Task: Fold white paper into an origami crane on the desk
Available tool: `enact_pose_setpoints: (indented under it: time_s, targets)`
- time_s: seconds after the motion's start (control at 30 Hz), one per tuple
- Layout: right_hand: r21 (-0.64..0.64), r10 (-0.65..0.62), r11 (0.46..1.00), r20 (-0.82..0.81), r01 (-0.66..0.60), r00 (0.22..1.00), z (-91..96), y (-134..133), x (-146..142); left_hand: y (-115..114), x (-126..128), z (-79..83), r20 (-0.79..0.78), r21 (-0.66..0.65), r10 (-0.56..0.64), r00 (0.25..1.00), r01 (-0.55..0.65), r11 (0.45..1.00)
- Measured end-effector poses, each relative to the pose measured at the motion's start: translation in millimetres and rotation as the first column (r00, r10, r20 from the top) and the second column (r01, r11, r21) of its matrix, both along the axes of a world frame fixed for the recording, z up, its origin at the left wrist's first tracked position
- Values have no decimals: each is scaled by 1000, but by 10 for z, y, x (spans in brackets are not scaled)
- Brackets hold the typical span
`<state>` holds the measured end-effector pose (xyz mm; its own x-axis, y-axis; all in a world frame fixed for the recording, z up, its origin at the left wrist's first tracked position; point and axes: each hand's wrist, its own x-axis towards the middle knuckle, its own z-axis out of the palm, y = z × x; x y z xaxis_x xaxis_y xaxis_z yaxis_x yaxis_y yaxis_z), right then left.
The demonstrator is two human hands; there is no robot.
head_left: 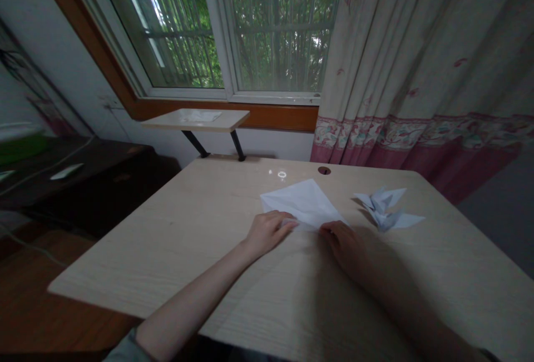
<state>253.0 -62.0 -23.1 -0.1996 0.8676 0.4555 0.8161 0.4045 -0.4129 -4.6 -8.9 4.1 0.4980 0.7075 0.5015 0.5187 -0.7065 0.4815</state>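
A white sheet of paper [306, 201] lies on the table with one corner pointing toward the window. Faint crease lines run across it. My left hand [271, 231] is closed at its near left edge, thumb and fingers together on the paper. At the near right edge, my right hand [341, 242] is also closed, its fingertips pinching the paper. The fingers cover parts of the near edge. To the right of the sheet, apart from my right hand, sit folded white paper shapes [386, 212] that look like origami cranes.
The pale wooden table [175, 262] has a round cable hole [324, 170] near its back edge. A small raised shelf [196, 119] with white paper on it stands at the back left. Behind are a window and a patterned curtain [387, 128]; a dark cabinet [104, 178] stands left.
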Motion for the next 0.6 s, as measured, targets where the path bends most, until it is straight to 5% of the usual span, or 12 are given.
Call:
enact_pose_setpoints:
  time_s: [0.4, 0.6]
  targets:
    - [16, -85, 996, -34, 85, 996, -31, 25, -9, 65, 2, -30, -38, -152, 279, 960, -281, 947]
    - [41, -110, 993, -77, 114, 991, -93, 63, -8, 109, 5, -50, 69, 105, 164, 984, -171, 980]
